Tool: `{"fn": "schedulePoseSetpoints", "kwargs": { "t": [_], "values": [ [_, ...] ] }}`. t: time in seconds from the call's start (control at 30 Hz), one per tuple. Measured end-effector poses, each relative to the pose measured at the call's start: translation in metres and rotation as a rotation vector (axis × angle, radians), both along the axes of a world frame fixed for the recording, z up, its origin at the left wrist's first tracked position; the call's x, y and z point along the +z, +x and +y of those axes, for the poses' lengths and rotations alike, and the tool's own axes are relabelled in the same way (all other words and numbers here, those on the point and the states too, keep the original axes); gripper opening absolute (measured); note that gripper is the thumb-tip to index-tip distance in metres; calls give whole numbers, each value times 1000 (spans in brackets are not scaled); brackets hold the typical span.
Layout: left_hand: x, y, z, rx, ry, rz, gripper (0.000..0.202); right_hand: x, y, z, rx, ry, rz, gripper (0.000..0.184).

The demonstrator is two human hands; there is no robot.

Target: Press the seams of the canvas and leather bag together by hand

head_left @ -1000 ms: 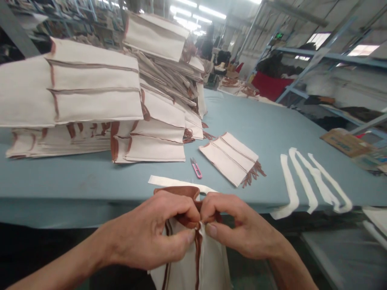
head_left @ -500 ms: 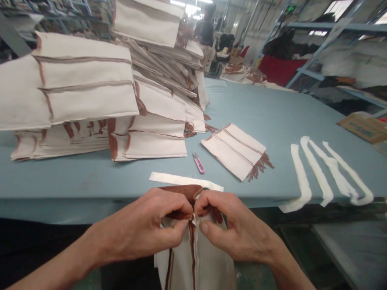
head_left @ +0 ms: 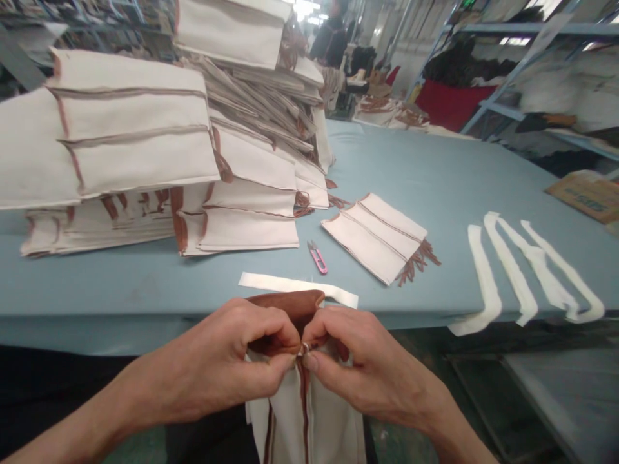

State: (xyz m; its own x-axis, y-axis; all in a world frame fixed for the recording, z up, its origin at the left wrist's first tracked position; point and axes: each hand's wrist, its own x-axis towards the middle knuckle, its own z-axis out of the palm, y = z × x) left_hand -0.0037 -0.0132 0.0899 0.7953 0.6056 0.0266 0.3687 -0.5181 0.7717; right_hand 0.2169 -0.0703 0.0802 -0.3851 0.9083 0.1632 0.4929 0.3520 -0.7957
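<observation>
Below the table's front edge, my left hand point(head_left: 232, 364) and my right hand point(head_left: 367, 367) both pinch the top of a cream fabric bag point(head_left: 309, 419) with brown trim. The fingertips meet at the brown seam in the middle, fingers curled tight. The bag hangs down between my arms, and its brown rim point(head_left: 290, 301) shows just above my hands. A white fabric strip point(head_left: 294, 285) lies on the table right behind the bag. Pink thread snips point(head_left: 318, 256) rest a little farther back.
The blue table point(head_left: 435, 180) carries tall stacks of folded cream bags point(head_left: 145, 142) at the left. A single folded bag with brown fringe point(head_left: 380, 237) lies mid-table. Several white strips point(head_left: 522, 277) hang over the right front edge. Metal shelving point(head_left: 532, 71) stands at the right. A person works far behind.
My fingertips have drawn closer together on the brown seam, and the view has tilted down and to the left a little. Things on the table have not moved.
</observation>
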Motion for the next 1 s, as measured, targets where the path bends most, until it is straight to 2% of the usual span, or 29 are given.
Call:
{"fn": "schedulePoseSetpoints", "kwargs": {
  "t": [0.07, 0.17, 0.33, 0.43, 0.5, 0.63, 0.7, 0.9, 1.0],
  "values": [
    [-1, -2, 2, -12, 19, 20, 19, -3, -2, 1, -5, 35, 13, 12],
    [-3, -4, 2, -8, 128, -11, 20, -8, -7, 2, -38, 70, 23, 12],
    [-2, -3, 0, 9, 258, -13, 21, -12, -13, 3, -73, 34, 66, 10],
    [-1, 0, -1, 18, 284, -45, 23, -10, -17, 4, -86, 30, 77, 9],
    [0, 3, -2, 62, 208, -108, 21, -9, -20, 5, -115, 15, 113, 9],
    [6, 8, -3, 201, -148, -157, 14, -9, -28, 6, -173, -4, 192, 9],
    [8, 9, -3, 235, -267, -143, 13, -9, -31, 5, -187, 0, 197, 9],
    [6, 6, -2, 276, -413, -100, 18, -11, -33, 4, -181, 60, 136, 12],
    [6, 6, -3, 259, -457, -113, 18, -13, -32, 5, -171, -15, 162, 11]
  ]
}}
